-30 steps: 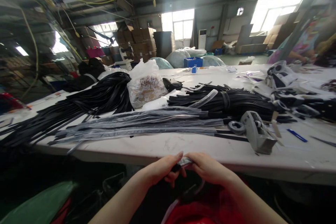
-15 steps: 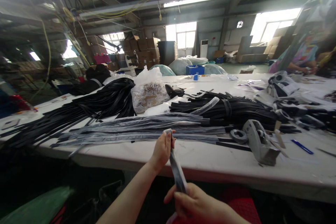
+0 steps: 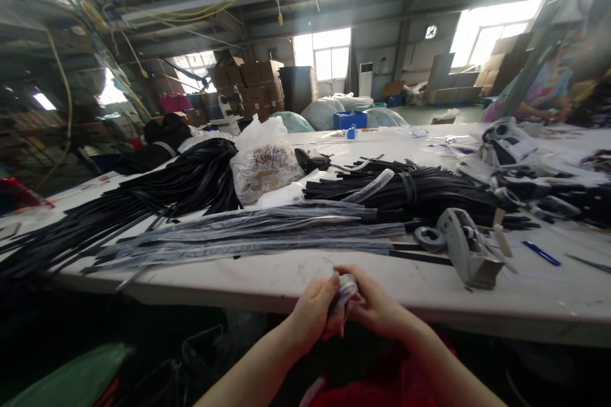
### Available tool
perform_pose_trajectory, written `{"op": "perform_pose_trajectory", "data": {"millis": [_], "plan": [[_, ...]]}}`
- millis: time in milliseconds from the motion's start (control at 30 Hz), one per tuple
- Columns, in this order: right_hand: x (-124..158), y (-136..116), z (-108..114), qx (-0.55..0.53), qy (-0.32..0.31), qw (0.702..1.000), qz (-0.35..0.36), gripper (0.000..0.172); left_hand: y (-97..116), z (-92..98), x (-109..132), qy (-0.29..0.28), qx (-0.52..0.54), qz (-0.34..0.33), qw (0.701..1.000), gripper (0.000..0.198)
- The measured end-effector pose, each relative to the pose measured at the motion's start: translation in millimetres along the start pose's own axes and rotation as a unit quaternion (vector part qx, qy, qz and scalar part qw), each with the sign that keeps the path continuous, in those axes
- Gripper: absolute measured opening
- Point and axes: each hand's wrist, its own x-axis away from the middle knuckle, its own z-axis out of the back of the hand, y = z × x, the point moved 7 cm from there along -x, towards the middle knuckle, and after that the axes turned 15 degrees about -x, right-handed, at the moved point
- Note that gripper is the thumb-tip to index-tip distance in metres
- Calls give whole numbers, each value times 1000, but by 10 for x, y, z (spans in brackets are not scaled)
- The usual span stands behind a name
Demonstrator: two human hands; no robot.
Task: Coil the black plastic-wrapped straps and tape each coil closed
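Note:
Just past the table's front edge, my left hand (image 3: 310, 311) and my right hand (image 3: 377, 306) meet and are closed around a dark strap in clear plastic (image 3: 345, 287). It looks bunched or folded between them, and my fingers hide most of it. Beyond my hands, several black straps in clear plastic sleeves (image 3: 267, 236) lie lengthwise on the table. To the right stands a grey tape dispenser (image 3: 466, 249), with a roll of tape (image 3: 429, 239) beside it.
Loose black straps (image 3: 181, 181) spread over the left side; a tied bundle of black straps (image 3: 443, 191) lies at right. Between them sits a white plastic bag (image 3: 265, 162). A blue pen (image 3: 541, 253) lies at right. Another person (image 3: 539, 98) works at the far right.
My left hand has come down and nearer, my right hand up to meet it. The strap, stretched between them before, is now gathered up in both hands. The view has shifted slightly.

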Motion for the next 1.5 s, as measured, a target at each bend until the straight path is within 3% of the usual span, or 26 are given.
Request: {"op": "perform_pose_trajectory", "data": {"millis": [33,100,167,267,367,467,600,833,1000,1067,1167,1233,1333,1400,1433,1500], "plan": [[73,71,-269,-49,-66,996,-29,25,30,9,-47,2,60,-5,998,54],[210,204,-711,-155,-134,973,-104,45,72,107,-150,48,144,-29,988,49],[263,291,-913,-268,-107,943,-163,51,66,254,-220,120,171,-54,977,46],[205,302,-815,-436,-6,882,-181,42,-23,364,-248,160,182,-45,969,43],[96,246,-607,-543,25,821,-174,41,-90,293,-228,99,250,-7,963,37],[12,257,-513,-585,34,790,-178,41,-82,180,-192,46,301,17,952,35],[-1,377,-571,-609,78,765,-194,42,-35,117,-184,47,334,7,941,38],[7,372,-585,-557,105,814,-125,43,-51,97,-272,52,321,6,946,40],[-33,456,-92,-360,160,913,-107,53,-29,69,-205,-34,221,39,974,46],[-44,450,-8,-273,136,949,-80,55,65,74,-144,-68,197,43,977,51],[16,421,-314,-199,10,976,-83,59,238,81,-143,-94,238,42,966,48],[129,365,-620,-189,-59,974,-108,56,291,136,-230,-59,272,28,960,45],[303,178,-889,-166,-108,972,-127,37,236,407,-345,112,189,-53,974,40],[356,29,-855,-153,-109,974,-127,26,167,575,-297,223,16,-108,969,35],[350,-37,-767,-162,-93,974,-126,25,129,607,-247,250,-78,-128,956,33],[280,-129,-485,-200,-32,972,-119,30,23,570,-140,245,-222,-153,931,32]]}}
